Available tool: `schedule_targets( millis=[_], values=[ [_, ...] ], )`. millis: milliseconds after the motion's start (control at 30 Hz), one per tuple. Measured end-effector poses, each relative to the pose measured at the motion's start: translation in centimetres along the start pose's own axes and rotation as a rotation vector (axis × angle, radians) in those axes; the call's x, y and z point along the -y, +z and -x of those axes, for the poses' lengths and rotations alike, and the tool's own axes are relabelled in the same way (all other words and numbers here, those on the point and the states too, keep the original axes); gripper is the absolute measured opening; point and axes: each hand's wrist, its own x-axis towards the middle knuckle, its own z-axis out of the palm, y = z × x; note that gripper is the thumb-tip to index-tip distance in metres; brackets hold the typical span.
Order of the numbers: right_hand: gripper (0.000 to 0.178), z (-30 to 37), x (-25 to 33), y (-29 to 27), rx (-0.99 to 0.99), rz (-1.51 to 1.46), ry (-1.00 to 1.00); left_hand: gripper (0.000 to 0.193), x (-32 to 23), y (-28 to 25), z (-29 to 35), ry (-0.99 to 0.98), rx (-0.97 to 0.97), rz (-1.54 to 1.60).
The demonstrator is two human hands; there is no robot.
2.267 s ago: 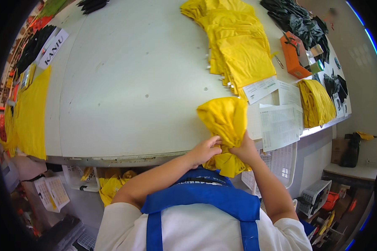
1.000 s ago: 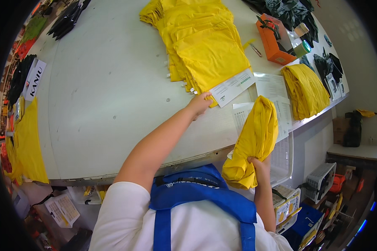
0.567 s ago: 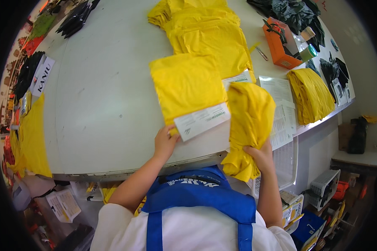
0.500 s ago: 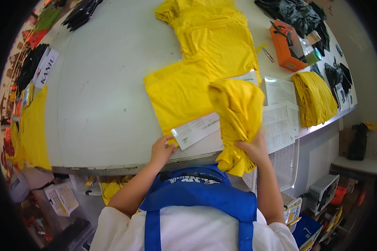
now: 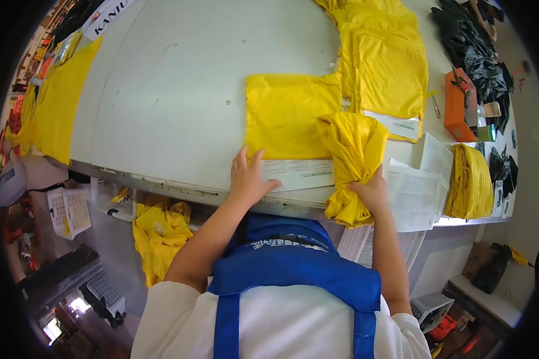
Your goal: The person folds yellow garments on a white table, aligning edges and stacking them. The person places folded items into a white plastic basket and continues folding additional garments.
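My right hand (image 5: 371, 190) is closed round the lower part of a bunched yellow cloth (image 5: 353, 140), which rises above the fist in loose folds. Spread fingers of my left hand (image 5: 250, 178) rest at the lower left corner of a flat yellow cloth piece (image 5: 293, 113), its thumb on a white printed sheet (image 5: 305, 175). That sheet lies along the cloth's near edge, partly tucked beneath it. The bunched cloth covers the sheet's right end and the flat piece's right corner.
A pile of yellow cloth (image 5: 389, 66) extends toward the far edge of the table (image 5: 167, 107). At the right are printed sheets (image 5: 410, 194), a folded yellow bundle (image 5: 470, 182), an orange box (image 5: 458, 107) and dark plastic bags (image 5: 476, 54). More yellow cloth (image 5: 63, 102) hangs at the left.
My left hand has gone from pinching the sheet's corner to lying spread on it. The sheet and flat cloth now lie straighter. My right hand keeps its grip on the bunched cloth; the view has shifted.
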Motion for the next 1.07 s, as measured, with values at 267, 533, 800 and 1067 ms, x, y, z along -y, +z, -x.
schedule_targets(
  millis=[267, 533, 800, 1067],
  values=[
    [0.08, 1.8, 2.5, 0.1, -0.056, -0.177, -0.011, 0.078, 0.9, -0.2, -1.1, -0.19, -0.031, 0.322],
    [0.086, 1.5, 3.8, 2.0, 0.108, 0.198, -0.036, 0.061, -0.4, -2.9, -2.6, -0.149, 0.076, -0.069],
    [0.087, 2.3, 4.2, 1.6, 0.171, 0.193, -0.13, 0.033, 3.8, -0.4, -5.0, 0.269, -0.159, -0.059],
    [0.084, 2.7, 5.1, 0.4, 0.531, 0.439, -0.263, 0.02, 5.1, -0.8, -7.6, 0.599, 0.013, -0.178]
  ],
)
